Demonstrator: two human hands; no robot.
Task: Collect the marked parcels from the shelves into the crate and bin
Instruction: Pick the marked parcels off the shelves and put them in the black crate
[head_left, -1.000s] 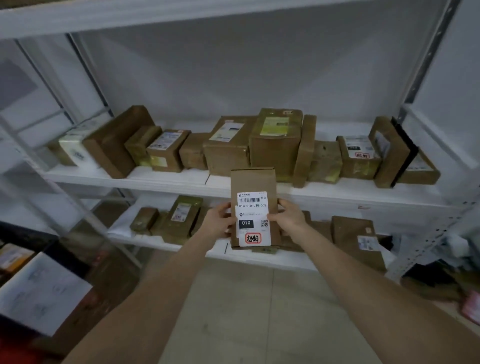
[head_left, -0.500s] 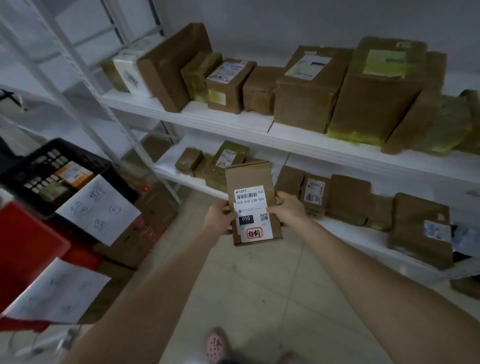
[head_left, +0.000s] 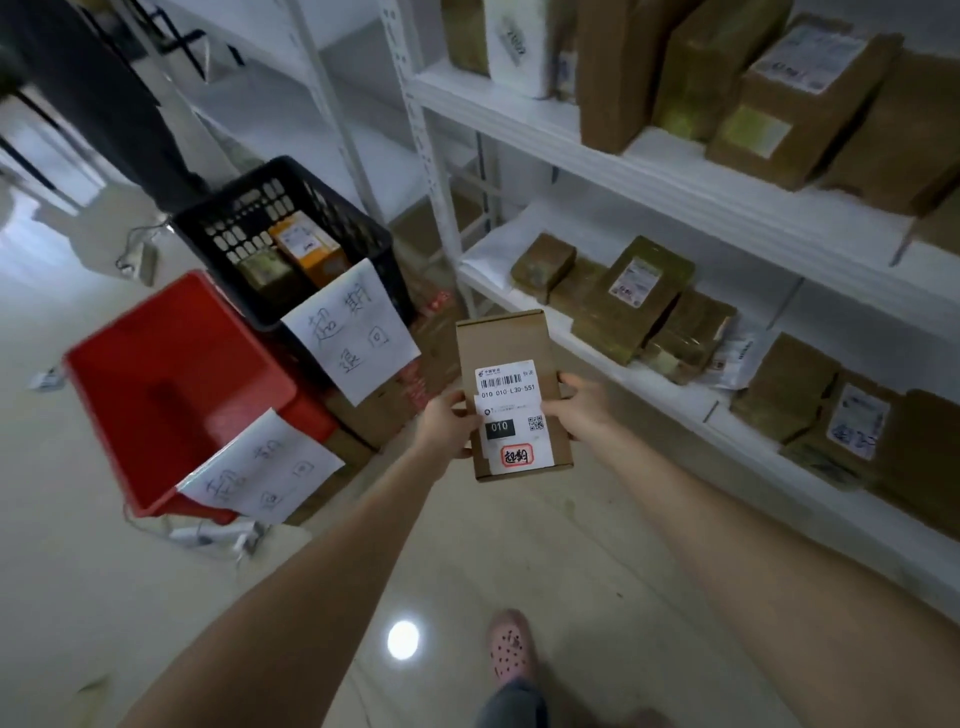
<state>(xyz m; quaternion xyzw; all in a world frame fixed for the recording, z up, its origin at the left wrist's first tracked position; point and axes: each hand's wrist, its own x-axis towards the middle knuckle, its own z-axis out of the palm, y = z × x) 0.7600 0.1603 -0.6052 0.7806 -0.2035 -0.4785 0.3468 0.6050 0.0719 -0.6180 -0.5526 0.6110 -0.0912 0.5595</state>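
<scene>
Both hands hold one brown parcel upright in mid-air above the floor, between the shelves and the containers — left hand pinching its left edge, right hand curled round its right edge, its white label with a red-framed stamp facing the camera. At left a black crate holds an orange box and a brown box side by side, with a handwritten paper sign on its near rim. Just beside it, nearer, a red bin shows its red inner walls with a second sign on its near edge, while the white shelves at right carry more brown parcels — two levels in view.
</scene>
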